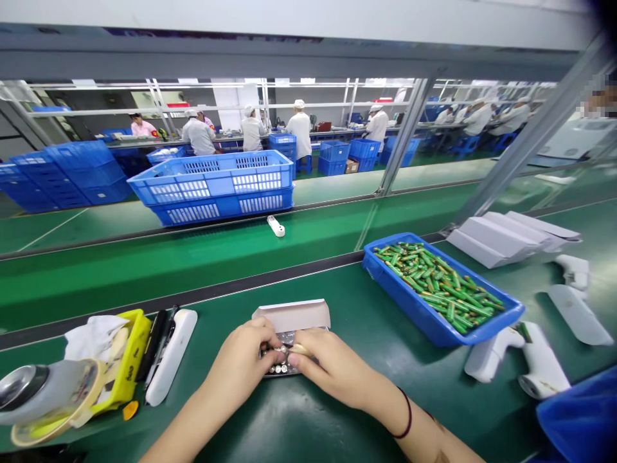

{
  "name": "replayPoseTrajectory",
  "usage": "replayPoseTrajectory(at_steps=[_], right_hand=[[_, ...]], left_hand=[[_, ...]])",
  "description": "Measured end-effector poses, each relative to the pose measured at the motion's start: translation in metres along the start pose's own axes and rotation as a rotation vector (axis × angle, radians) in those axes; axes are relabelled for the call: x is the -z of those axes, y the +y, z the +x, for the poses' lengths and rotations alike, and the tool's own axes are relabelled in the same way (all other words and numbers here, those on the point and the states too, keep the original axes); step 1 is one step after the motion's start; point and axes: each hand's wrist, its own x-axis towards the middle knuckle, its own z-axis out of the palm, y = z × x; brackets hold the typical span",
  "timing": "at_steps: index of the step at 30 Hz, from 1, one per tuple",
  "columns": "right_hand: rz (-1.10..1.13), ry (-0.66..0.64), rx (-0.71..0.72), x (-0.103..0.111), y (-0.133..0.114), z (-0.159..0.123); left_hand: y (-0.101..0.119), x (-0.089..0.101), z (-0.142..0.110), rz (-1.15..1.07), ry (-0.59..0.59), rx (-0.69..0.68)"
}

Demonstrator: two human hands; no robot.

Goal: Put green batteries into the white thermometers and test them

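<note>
A small box [293,316] with a raised pale flap lies in front of me on the green worktop. Inside it are small round silvery pieces [278,368], partly covered by my fingers. My left hand [248,347] is over the box's left side, thumb and fingers pinched together at these pieces. From the other side, my right hand [328,360] reaches in with thumb and forefinger closed. Something beige [301,350] shows at its forefinger; whether it is held or worn I cannot tell. What either pinch grips is hidden by the fingers.
Right of the box stands a blue tray [400,289] of green batteries. White handheld devices [544,366] lie beyond it. At left are a yellow bin [132,360], a white device [171,357] and a lidded jar [53,386]. Blue crates [216,186] stand behind the green conveyor [318,225]; people work farther back.
</note>
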Motion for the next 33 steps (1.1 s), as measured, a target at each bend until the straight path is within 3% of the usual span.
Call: replayPoseTrajectory(at_steps=[4, 7, 15, 21, 24, 26, 28, 29, 30, 31, 33], right_hand=[[0.14, 0.106, -0.033, 0.007, -0.003, -0.004], [0.24, 0.047, -0.046, 0.007, -0.008, -0.006], [0.511, 0.031, -0.091, 0.0, -0.016, -0.007], [0.721, 0.113, -0.129, -0.006, -0.014, -0.004], [0.815, 0.119, -0.195, 0.002, -0.01, -0.004], [0.842, 0.303, -0.222, 0.017, -0.003, -0.005], [0.787, 0.648, -0.196, 0.034, 0.005, -0.007], [0.733, 0.78, -0.174, 0.04, 0.008, -0.008], [0.683, 0.821, -0.158, 0.042, 0.01, -0.007], [0.661, 0.77, -0.154, 0.04, 0.01, -0.006], [0.72, 0.516, -0.19, 0.027, 0.007, -0.003]], left_hand=[[0.007, 0.013, -0.003, -0.397, 0.125, 0.076], [0.011, 0.015, -0.004, -0.736, 0.22, 0.06], [0.019, 0.005, -0.005, -0.981, 0.183, 0.054], [0.018, 0.006, -0.005, -0.901, 0.189, 0.028], [0.019, 0.009, -0.009, -0.813, 0.173, 0.009], [0.022, 0.009, -0.013, -0.724, 0.084, -0.008], [0.024, 0.006, -0.016, -0.614, -0.024, -0.023], [0.025, 0.003, -0.017, -0.559, -0.04, -0.033], [0.026, 0.0, -0.018, -0.509, -0.01, -0.044], [0.026, -0.003, -0.018, -0.461, 0.065, -0.06], [0.023, -0.01, -0.016, -0.356, 0.249, -0.142]])
